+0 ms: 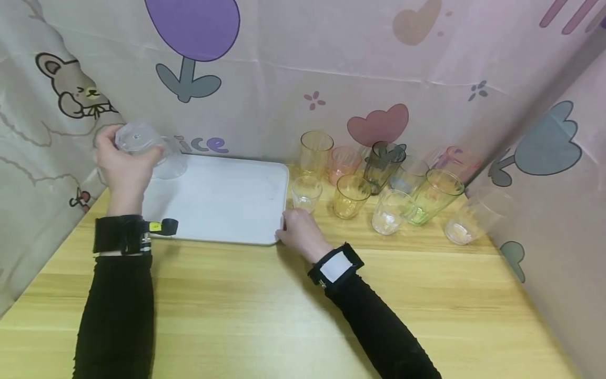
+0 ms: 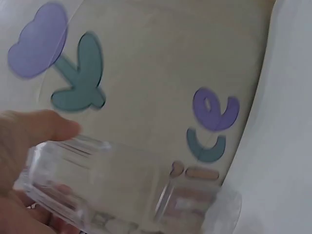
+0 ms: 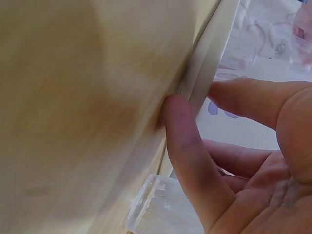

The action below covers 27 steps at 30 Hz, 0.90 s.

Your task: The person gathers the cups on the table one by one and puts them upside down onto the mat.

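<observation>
My left hand (image 1: 124,163) grips a clear glass (image 1: 137,138) by its base end, tilted above the far left corner of the white tray (image 1: 222,200). Just past this glass is a second clear shape, like another glass (image 1: 172,163); whether the two touch I cannot tell. The left wrist view shows the gripped clear glass (image 2: 97,175) between thumb and fingers. My right hand (image 1: 303,234) pinches the tray's right edge near its front corner, thumb on one side and a finger (image 3: 183,122) on the other. A small clear glass (image 1: 306,192) stands right behind that hand.
Right of the tray stand several glasses: a tall amber one (image 1: 316,152), a pink one (image 1: 344,163), a dark one (image 1: 382,166), a short amber one (image 1: 351,197), a green one (image 1: 435,197) and clear ones (image 1: 390,213). Printed cloth (image 1: 284,79) hangs behind the wooden table (image 1: 236,316).
</observation>
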Motion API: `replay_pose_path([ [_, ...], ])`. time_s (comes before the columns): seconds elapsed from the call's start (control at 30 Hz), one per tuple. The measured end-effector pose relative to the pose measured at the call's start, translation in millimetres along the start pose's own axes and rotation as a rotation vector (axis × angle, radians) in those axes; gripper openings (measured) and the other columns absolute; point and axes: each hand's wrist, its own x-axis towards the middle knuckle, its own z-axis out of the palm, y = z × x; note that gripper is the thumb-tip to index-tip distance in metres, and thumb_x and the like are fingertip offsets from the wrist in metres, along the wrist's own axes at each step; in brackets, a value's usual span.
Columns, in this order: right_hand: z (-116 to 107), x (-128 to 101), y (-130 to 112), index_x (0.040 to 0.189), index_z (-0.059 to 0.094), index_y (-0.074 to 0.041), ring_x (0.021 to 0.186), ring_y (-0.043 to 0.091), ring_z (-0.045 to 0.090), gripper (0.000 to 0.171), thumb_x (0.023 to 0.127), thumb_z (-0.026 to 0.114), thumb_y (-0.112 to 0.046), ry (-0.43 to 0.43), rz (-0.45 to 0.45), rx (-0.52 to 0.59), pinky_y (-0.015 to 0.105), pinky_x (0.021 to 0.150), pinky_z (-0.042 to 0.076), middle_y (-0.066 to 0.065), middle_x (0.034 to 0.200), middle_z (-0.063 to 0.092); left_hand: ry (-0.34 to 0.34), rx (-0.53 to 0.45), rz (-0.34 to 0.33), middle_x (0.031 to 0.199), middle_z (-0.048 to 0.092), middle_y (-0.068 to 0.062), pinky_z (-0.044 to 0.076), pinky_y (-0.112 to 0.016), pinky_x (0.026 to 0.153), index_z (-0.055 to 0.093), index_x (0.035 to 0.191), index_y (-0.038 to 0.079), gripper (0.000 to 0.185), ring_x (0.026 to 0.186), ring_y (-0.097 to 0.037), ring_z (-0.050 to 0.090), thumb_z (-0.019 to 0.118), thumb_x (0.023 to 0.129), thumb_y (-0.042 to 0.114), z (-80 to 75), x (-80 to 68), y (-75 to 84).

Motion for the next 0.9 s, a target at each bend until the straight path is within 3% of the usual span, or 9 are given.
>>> replay_pose_path([
  [0.2,-1,1,0,0.072,0.059,-0.009,0.061,0.018,0.056,0.024,0.087,0.078,-0.007,-0.004,0.003,-0.012,0.028,0.058,0.047,0.002,0.069,0.061,-0.104,0.093,-0.102,0.157,0.036,0.01,0.03,-0.033,0.119,0.036,0.157,0.032,0.084,0.141,-0.01,0.026,0.081,0.086,0.032,-17.7,5.5,-9.9],
  [0.4,-1,0,0,0.072,0.058,-0.009,0.06,0.017,0.055,0.024,0.086,0.078,-0.006,-0.001,-0.014,-0.016,0.027,0.057,0.046,0.002,0.068,0.06,-0.203,0.124,-0.18,0.17,0.018,-0.007,0.032,-0.039,0.122,0.022,0.165,0.023,0.092,0.152,-0.022,0.02,0.077,0.091,0.031,-23.5,8.8,-22.5],
  [0.57,-1,0,1,0.073,0.06,-0.008,0.059,0.016,0.055,0.022,0.086,0.078,-0.006,0.001,-0.017,-0.006,0.027,0.056,0.045,0.001,0.066,0.059,-0.237,0.114,-0.18,0.172,0.013,-0.007,0.026,-0.041,0.125,0.018,0.166,0.018,0.093,0.155,-0.025,0.017,0.076,0.093,0.023,-21.2,11.5,-34.5],
  [0.9,-1,0,2,0.075,0.06,-0.008,0.06,0.017,0.056,0.021,0.087,0.078,-0.007,-0.004,-0.019,-0.014,0.026,0.057,0.046,0.002,0.068,0.06,-0.301,0.145,-0.176,0.173,0.008,-0.012,0.02,-0.048,0.127,0.009,0.167,0.013,0.1,0.157,-0.033,0.014,0.076,0.093,0.023,-16.6,17.1,-51.6],
])
